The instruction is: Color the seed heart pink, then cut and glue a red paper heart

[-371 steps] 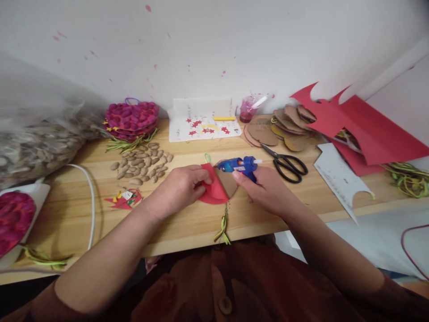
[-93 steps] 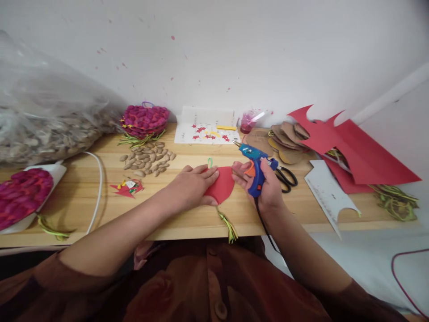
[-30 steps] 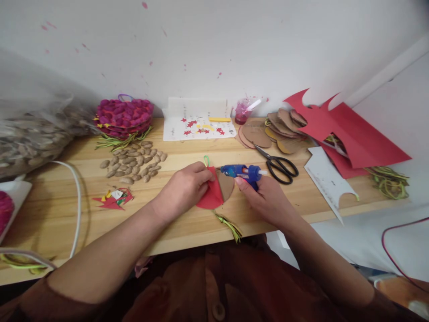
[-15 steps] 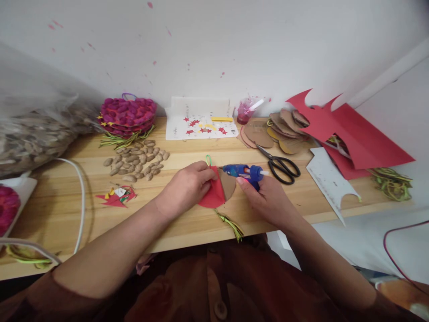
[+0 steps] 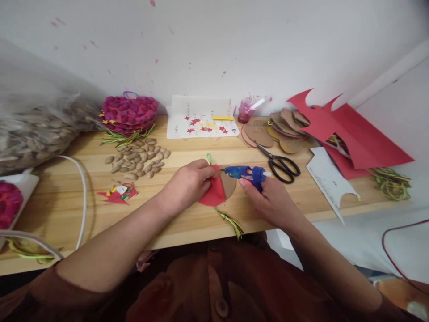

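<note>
My left hand (image 5: 189, 181) pinches the folded-back edge of red paper (image 5: 214, 192) that lies over a round cardboard piece (image 5: 229, 184). A green loop (image 5: 209, 158) sticks out at the top of that piece, and a green-yellow tassel (image 5: 230, 222) lies below it. My right hand (image 5: 264, 197) is wrapped round a blue glue gun (image 5: 246, 175) with a white stick in its back end. The gun's nozzle is at the cardboard's upper part, close beside the red paper's fold.
Black scissors (image 5: 281, 166) lie right of the glue gun, before stacked cardboard pieces (image 5: 284, 127). Peanuts (image 5: 137, 158) and paper scraps (image 5: 119, 194) are at left, near a white cable (image 5: 82, 197). Red sheets (image 5: 358, 134) stand far right; paper with stars (image 5: 201, 134) lies behind.
The camera view has shifted slightly. Both hands keep their holds, and the glue gun's nozzle stays near the top of the cardboard with hardly any movement.
</note>
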`<state>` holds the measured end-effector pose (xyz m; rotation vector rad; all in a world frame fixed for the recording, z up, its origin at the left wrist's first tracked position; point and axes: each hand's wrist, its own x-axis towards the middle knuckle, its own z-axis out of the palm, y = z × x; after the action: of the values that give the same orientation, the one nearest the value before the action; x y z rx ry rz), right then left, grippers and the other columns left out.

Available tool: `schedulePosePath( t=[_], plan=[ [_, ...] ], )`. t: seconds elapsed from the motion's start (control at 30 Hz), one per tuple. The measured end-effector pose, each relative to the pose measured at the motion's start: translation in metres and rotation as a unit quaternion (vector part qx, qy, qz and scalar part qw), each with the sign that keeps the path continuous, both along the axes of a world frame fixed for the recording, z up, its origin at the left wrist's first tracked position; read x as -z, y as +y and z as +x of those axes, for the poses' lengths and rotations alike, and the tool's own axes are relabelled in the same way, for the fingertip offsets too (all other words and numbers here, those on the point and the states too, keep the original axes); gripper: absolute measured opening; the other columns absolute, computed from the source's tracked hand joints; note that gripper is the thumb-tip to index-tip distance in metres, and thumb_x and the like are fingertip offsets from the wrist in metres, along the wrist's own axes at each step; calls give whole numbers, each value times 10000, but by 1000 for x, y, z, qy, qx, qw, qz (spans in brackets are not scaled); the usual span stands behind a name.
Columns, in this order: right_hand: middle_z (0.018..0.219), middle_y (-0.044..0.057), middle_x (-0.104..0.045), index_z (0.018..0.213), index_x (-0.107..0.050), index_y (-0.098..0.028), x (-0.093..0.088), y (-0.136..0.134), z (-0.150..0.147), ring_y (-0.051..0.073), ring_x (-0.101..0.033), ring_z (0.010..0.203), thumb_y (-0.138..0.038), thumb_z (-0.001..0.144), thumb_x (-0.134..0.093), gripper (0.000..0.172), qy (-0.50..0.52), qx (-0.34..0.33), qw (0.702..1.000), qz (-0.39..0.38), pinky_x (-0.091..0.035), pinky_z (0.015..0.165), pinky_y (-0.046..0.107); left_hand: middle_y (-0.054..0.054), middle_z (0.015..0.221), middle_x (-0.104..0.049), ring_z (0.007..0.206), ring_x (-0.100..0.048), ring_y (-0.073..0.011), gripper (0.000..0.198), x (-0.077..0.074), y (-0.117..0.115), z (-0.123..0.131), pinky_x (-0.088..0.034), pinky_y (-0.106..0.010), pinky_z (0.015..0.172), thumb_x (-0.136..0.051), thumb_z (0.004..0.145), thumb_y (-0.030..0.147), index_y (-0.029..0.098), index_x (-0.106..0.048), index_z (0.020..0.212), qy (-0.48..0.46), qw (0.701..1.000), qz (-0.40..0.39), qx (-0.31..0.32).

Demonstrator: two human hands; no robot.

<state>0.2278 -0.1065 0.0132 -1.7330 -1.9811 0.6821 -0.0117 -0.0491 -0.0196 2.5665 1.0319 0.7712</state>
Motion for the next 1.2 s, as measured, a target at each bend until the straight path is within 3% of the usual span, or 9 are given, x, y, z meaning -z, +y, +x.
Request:
schedulePosePath(
  t=[0.5,0.7,1.2],
  plan=[
    [746,63,-709,775,-620,-213,-4,-6,1,216,-623,702,-550,1004,-448,442,-12,-6,1000,7,-393,642,323,-60,909,-684,782,-665,-169,232,-2,0,1,-542,-280,740,-558,879,45,166,-750,928,-11,1000,5,-5],
    [664,44,-642,735,-582,-216,-5,-12,1,185,-550,612,-550,995,-454,443,-36,-6,999,27,-342,598,316,-66,923,-694,786,-669,-174,216,-1,1,1,-548,-292,746,-573,871,52,165,-748,927,-12,1000,-3,-3],
    [776,56,-688,866,-624,-210,-7,-34,-1,190,-595,661,-508,1013,-467,367,-67,-19,998,7,-372,616,306,-53,954,-681,812,-663,-178,210,-6,2,0,-539,-296,785,-602,849,82,183,-746,964,6,999,-51,-16]
  ],
)
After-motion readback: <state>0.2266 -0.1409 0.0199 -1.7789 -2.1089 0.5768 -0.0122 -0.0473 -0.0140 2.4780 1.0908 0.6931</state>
